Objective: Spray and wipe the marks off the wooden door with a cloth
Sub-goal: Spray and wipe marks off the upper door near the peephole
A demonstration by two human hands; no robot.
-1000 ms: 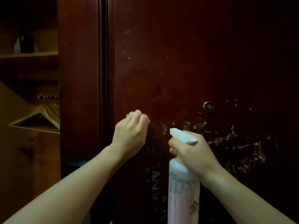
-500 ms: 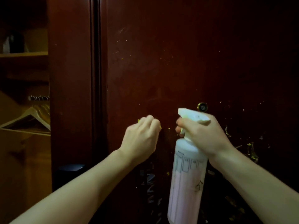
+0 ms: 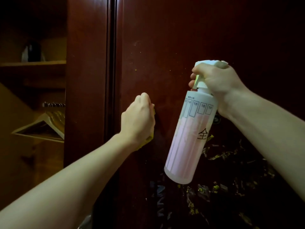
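Your left hand [image 3: 138,118] is curled into a fist against the wooden door [image 3: 165,47], fingers closed round a yellow cloth [image 3: 149,139] that only peeks out at the knuckles and under the heel of the palm, pressed to the panel just right of the dark vertical seam at the door's left edge. Your right hand [image 3: 217,81] grips the neck of the spray bottle [image 3: 189,138], fingers wrapped over the white trigger head, the bottle tilted with its base swinging down toward the left and held just off the door face. The bottle is translucent with pinkish liquid and a row of numbered boxes near the top. Yellowish marks [image 3: 219,156] and flaky smears spread across the lower right of the door, below and beside the bottle. Off to the left, an open wardrobe shows a shelf [image 3: 33,63] and wooden hangers [image 3: 47,124].
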